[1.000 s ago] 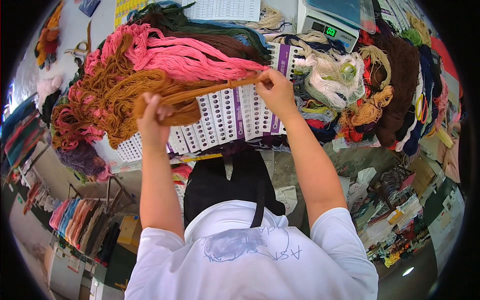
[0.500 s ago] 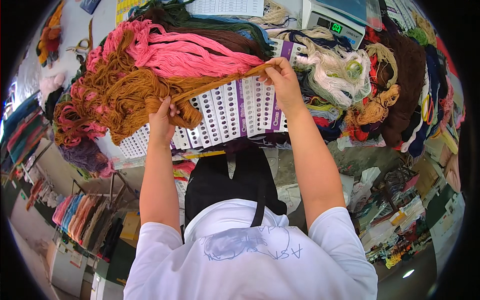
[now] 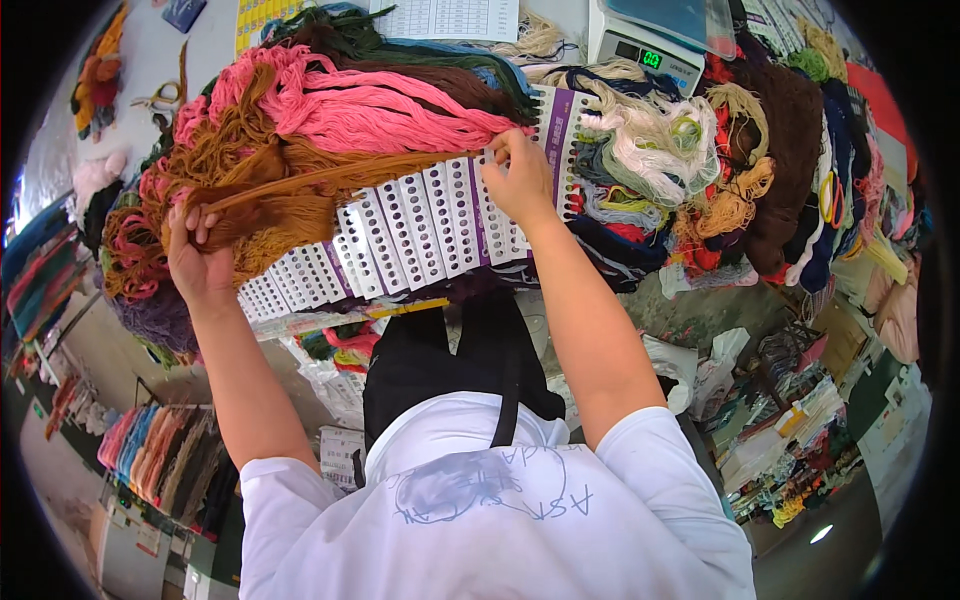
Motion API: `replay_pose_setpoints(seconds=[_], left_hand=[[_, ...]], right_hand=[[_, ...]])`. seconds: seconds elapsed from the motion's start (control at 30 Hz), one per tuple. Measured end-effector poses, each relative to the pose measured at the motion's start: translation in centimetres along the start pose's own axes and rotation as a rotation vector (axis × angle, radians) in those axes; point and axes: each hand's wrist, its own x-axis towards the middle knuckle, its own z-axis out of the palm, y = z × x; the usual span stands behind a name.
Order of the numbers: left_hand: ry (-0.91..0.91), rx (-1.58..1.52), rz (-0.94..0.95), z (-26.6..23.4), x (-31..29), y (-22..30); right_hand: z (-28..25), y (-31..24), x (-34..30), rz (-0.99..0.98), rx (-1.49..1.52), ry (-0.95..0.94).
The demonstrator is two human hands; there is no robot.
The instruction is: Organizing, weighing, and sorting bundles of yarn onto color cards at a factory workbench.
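Note:
A golden-brown hank of thread (image 3: 280, 225) stretches across the table's front, drawn out into a thin strand toward the right. My left hand (image 3: 203, 255) is closed around its thick left part. At the thin right end, my right hand (image 3: 520, 180) pinches the strand between thumb and fingers. Pink thread (image 3: 350, 105) lies just behind the strand, with more brown thread tangled into it on the left. Under the hank are overlapping white and purple cards with rows of punched holes (image 3: 410, 225); the hank hides part of them.
A digital scale (image 3: 645, 55) with a lit green display stands at the back right. White thread (image 3: 670, 140) and other coloured hanks are heaped right of the cards. Scissors (image 3: 158, 98) lie at the far left, and yellow-handled scissors (image 3: 830, 198) at the far right.
My left hand has moved far to the left along the brown thread, spreading the hank out. My right hand, still pinching the end, has shifted a little left and nearer.

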Motion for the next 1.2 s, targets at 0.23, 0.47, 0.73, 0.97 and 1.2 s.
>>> replay_pose_setpoints(seconds=[0.23, 0.47, 0.73, 0.97, 1.2], left_hand=[[-0.078, 0.398, 0.240, 5.5, -0.3, 1.4], [-0.404, 0.070, -0.038, 4.8, -3.5, 4.9], [-0.979, -0.334, -0.159, 9.4, -7.9, 0.5], [-1.004, 0.314, -0.010, 8.6, -6.7, 2.3], [-1.046, -0.222, -0.387, 7.2, -5.6, 1.2]], right_hand=[[0.1, -2.5, 0.9, 0.198, -0.073, -0.043], [-1.4, -6.2, -1.1, 0.068, 0.211, 0.128], [-2.6, -24.1, -3.6, -0.102, 0.810, -0.397], [-3.2, -25.6, -3.3, -0.100, 0.568, -0.525], [-8.0, -26.1, -2.9, 0.238, 1.226, -0.680]])
